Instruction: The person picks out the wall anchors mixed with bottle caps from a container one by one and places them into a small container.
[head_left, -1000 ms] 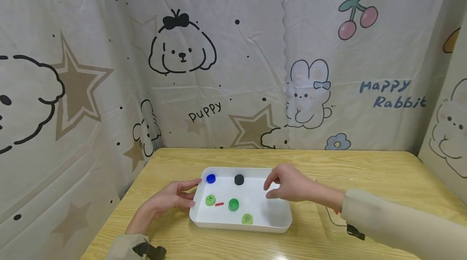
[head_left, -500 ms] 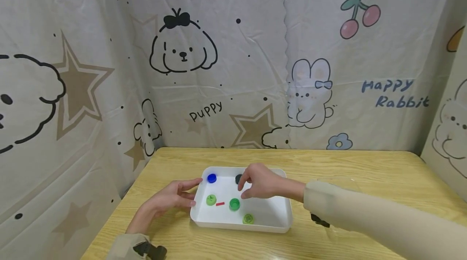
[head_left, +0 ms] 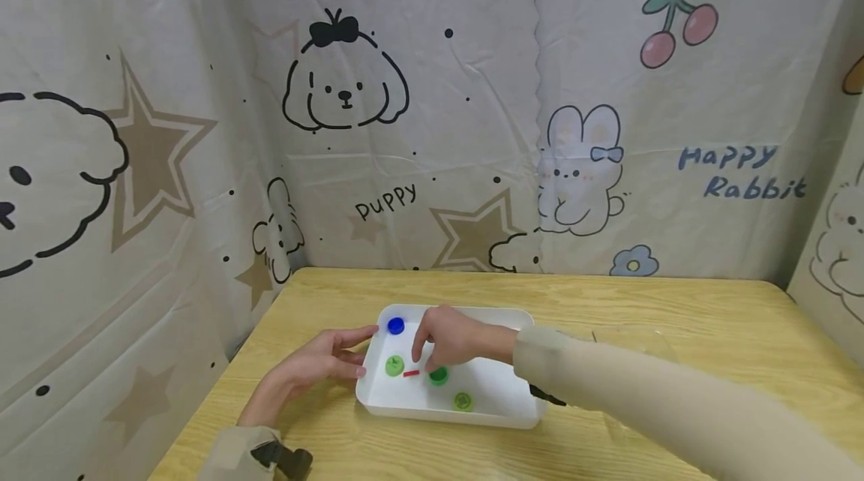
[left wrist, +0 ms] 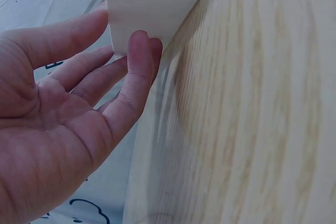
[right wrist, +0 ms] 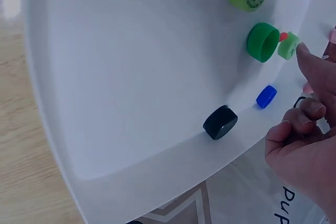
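A shallow white tray (head_left: 391, 412) lies on the table with bottle caps spread inside. My left hand (head_left: 320, 361) rests against its left end, its fingers on the outer wall (left wrist: 152, 3). Over the tray, my right hand (head_left: 451, 335) points downward, thumb and index finger apart, close to a small red strip (head_left: 411, 373). Around that strip are a light green cap (head_left: 394, 366) and a darker green cap (head_left: 439, 377), partly covered by the hand. A blue cap (head_left: 395, 326) sits at the back left, a yellow-green cap (head_left: 462, 401) at the front. The black cap (right wrist: 220, 123) is hidden from the head view.
To the right of the tray a clear plastic container (head_left: 634, 342) stands on the wooden table (head_left: 729, 331), partly behind the right sleeve (head_left: 628, 376). A printed curtain (head_left: 418, 113) hangs behind the table and along its left side.
My right hand has moved left across the tray, from its right part past the black cap to the red strip. My left hand stays at the tray's left end.
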`<action>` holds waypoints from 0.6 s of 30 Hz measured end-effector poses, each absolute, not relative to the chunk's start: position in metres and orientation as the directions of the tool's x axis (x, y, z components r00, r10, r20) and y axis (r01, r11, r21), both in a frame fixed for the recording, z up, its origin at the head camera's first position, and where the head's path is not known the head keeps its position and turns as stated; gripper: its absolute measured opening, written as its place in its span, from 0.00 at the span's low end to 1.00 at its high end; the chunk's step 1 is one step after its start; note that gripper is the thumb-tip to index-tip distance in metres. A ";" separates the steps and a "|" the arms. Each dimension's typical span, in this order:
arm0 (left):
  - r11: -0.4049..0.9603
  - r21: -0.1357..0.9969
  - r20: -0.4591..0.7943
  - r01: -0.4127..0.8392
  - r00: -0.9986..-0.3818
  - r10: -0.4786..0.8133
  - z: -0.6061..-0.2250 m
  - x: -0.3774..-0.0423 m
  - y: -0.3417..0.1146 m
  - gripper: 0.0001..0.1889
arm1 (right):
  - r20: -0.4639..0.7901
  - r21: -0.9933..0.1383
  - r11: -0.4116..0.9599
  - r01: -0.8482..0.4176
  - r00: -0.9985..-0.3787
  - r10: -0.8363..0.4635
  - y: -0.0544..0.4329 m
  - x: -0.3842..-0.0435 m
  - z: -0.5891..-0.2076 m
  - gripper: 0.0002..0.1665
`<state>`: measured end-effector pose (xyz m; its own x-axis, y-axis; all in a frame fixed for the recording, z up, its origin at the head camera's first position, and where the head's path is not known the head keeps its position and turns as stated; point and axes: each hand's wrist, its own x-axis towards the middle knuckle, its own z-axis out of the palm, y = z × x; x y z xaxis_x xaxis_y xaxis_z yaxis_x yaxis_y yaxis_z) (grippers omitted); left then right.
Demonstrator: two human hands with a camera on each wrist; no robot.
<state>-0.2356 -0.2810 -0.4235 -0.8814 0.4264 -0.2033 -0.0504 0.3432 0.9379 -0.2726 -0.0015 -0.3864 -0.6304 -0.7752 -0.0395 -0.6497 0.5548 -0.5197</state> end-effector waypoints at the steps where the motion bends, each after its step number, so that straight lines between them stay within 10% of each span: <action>1: 0.342 0.938 -0.202 -0.048 -0.881 0.428 -0.424 -0.236 -0.281 0.41 | -0.046 -0.512 0.560 -0.652 -0.630 -0.775 -0.003 -0.273 -0.388 0.08; 18: 0.325 0.944 -0.198 -0.049 -0.873 0.446 -0.426 -0.239 -0.282 0.41 | -0.128 -0.442 0.666 -0.601 -0.692 -0.710 -0.022 -0.278 -0.399 0.07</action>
<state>-0.2386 -0.2818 -0.4261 -0.8728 0.4460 -0.1985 -0.0486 0.3251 0.9444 -0.2783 -0.0220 -0.3992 -0.6925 -0.7100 -0.1281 -0.6011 0.6660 -0.4418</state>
